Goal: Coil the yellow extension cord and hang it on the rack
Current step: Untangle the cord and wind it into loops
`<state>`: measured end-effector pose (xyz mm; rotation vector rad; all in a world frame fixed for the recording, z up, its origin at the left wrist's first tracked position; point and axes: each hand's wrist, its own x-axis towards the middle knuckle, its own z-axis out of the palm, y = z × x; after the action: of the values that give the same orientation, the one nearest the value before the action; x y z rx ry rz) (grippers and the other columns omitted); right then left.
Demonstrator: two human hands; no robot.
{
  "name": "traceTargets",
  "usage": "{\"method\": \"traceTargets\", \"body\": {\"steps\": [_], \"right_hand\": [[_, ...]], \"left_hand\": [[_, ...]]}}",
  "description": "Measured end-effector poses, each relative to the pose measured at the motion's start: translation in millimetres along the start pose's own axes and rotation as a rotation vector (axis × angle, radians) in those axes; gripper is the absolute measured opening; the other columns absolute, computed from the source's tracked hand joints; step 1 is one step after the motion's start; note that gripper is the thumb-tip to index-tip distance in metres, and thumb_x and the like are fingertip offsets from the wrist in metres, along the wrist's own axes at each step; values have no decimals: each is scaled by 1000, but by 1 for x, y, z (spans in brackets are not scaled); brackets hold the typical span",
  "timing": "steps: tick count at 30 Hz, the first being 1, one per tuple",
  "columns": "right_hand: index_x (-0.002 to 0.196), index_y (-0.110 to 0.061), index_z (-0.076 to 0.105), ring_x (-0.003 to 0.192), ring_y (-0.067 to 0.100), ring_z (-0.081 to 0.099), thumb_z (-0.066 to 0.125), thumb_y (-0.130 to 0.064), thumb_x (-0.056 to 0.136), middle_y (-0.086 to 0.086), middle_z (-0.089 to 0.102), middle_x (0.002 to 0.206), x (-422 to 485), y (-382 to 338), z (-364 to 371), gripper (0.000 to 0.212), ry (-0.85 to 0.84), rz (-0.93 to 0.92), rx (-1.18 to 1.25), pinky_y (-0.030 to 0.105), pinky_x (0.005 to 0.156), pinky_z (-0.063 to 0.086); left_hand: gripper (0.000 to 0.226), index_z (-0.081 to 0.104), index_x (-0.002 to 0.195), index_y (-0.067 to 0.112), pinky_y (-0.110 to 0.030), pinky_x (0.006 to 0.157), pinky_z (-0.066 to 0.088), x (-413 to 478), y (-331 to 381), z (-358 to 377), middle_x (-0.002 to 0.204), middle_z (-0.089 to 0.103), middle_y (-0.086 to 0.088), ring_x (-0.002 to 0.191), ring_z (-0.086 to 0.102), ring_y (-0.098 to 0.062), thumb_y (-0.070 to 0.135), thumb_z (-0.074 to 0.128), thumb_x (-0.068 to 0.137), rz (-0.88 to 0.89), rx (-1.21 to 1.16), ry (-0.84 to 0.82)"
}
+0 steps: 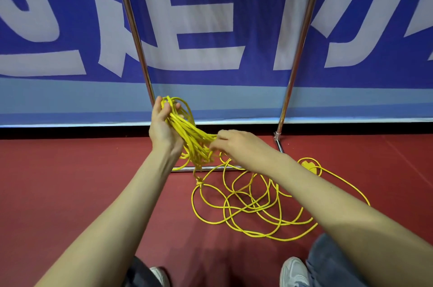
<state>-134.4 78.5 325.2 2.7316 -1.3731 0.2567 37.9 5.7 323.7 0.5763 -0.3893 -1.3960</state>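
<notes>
Looking down on a yellow extension cord (pixel 246 207): thin, round, bright yellow along its whole visible length. Lies partly in loose, overlapping loops on the red floor (pixel 70 181), just in front of the base bar of the rack (pixel 304 28), with a flat yellow end block (pixel 309 166) out to the right inside a loop of its own. Runs up from those loops, past a small knot-like kink, into a tight bundle (pixel 187 136) of many strands held above the floor, close to the rack's left chrome pole.

Behind the poles, a blue banner (pixel 210 57) with very large white characters, cut off at the edges and not readable as words, and a pale blue band beneath them.

Held near its top by the left grip (pixel 164 127), fingers and thumb curled round the bundle so that the looped ends poke out above the fingertips. Pinched lower down by the right grip (pixel 236 146), fingers drawn close together on several strands where the bundle bends toward the floor. Cannot tell the exact fingertip contact there, hidden behind the back of the hand. Both forearms bare.

At the bottom edge, two pale shoes (pixel 294 271) and grey-blue trouser legs (pixel 328 261).
</notes>
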Motion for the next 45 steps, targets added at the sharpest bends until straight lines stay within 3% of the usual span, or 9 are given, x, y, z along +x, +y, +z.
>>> {"method": "traceTargets", "body": {"steps": [4,9,12,16,21,28,32,38,45], "right_hand": [[99,-13,50,64,30,65,79,-27,72,7,59,82,8,-5,1,42,312,21,-94,29,42,37],[97,-17,46,89,31,61,57,-79,66,6,64,90,4,3,-4,71,49,629,100,36,69,40],[90,-18,51,71,17,54,71,-65,67,-5,55,73,4,6,-6,56,18,632,462,31,62,38],[116,-4,46,63,0,57,62,-4,89,2,63,81,2,12,-18,32,-58,362,1151,12,58,42],[91,-21,51,69,13,58,65,-10,87,-8,62,76,2,16,-2,18,155,355,995,36,76,50],[80,-24,41,72,17,58,48,-92,47,-4,60,73,-5,21,5,76,66,759,612,39,68,48],[83,-19,43,63,13,49,68,-76,56,-7,50,65,-3,24,-8,68,125,767,577,31,57,36],[102,-15,53,74,16,62,62,0,87,4,63,84,-6,38,-26,24,53,367,1369,28,75,50],[90,-17,55,70,21,64,71,-23,83,-4,61,88,-5,41,-13,19,289,418,758,21,63,44]], "left_hand": [[41,43,138,18,-27,60,52,-11,-7,5,96,61,-5,82,62,-18,6,45,99,-111,44,-57],[44,43,140,17,-29,65,53,-16,-6,7,92,64,-6,79,65,-19,6,46,98,-217,62,-88],[43,42,139,19,-31,63,56,-23,-9,9,95,61,-7,73,64,-16,7,46,98,-246,142,-128],[45,39,142,18,-28,50,54,-31,-13,10,90,58,-14,53,61,-15,7,44,99,-337,199,-186],[44,42,141,17,-32,54,56,-38,-20,13,81,66,-13,64,60,-22,8,45,97,-460,257,-256],[41,50,136,18,-26,49,52,-41,-16,14,95,66,-15,73,69,-20,10,44,96,-531,270,-296],[42,49,138,20,-24,47,48,-39,-19,11,91,67,-12,64,67,-17,12,46,96,-554,400,-319],[43,49,139,17,-23,46,44,-35,-25,0,91,69,-11,58,52,-16,17,49,96,-570,647,-407],[46,58,131,17,-20,47,39,-48,-22,3,90,66,-10,52,50,-10,31,52,88,-603,730,-599]]}}
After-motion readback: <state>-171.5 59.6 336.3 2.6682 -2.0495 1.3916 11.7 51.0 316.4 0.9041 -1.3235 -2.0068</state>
